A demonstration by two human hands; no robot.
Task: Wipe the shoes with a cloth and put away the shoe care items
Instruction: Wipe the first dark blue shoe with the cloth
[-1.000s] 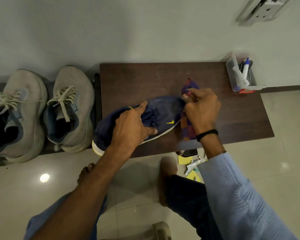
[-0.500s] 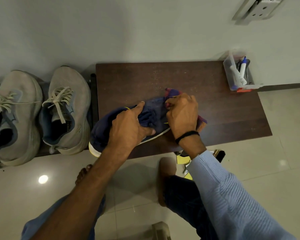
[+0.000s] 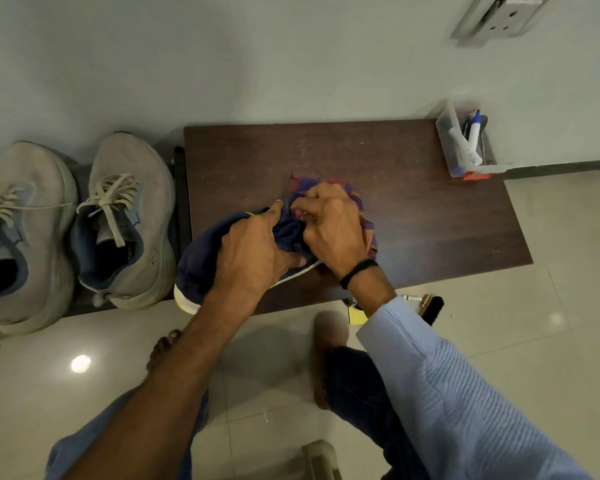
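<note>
The navy shoe (image 3: 201,258) lies on the dark table (image 3: 430,216), heel overhanging its near edge. The left hand (image 3: 253,258) closes over the upper to brace it. The right hand (image 3: 329,226) bunches the cloth (image 3: 368,230) against the toe area for wiping. Bare table beyond the shoe leaves stroke room.

**Low table and floor: what rests where**

Dark wooden table (image 3: 413,216) against the wall, dusty specks on its top. On it: a navy shoe (image 3: 201,265), heel overhanging the front edge; a purple checked cloth (image 3: 366,226) bunched at the shoe's toe end; a clear plastic box (image 3: 456,157) at the far right corner, tubes and a pen standing in it. Left of the table, a lower dark shelf (image 3: 84,308) carries two grey sneakers (image 3: 129,216). On the tiled floor (image 3: 534,306) just beside the table's front edge: a brush (image 3: 432,308) and yellow paper (image 3: 356,316).
</note>
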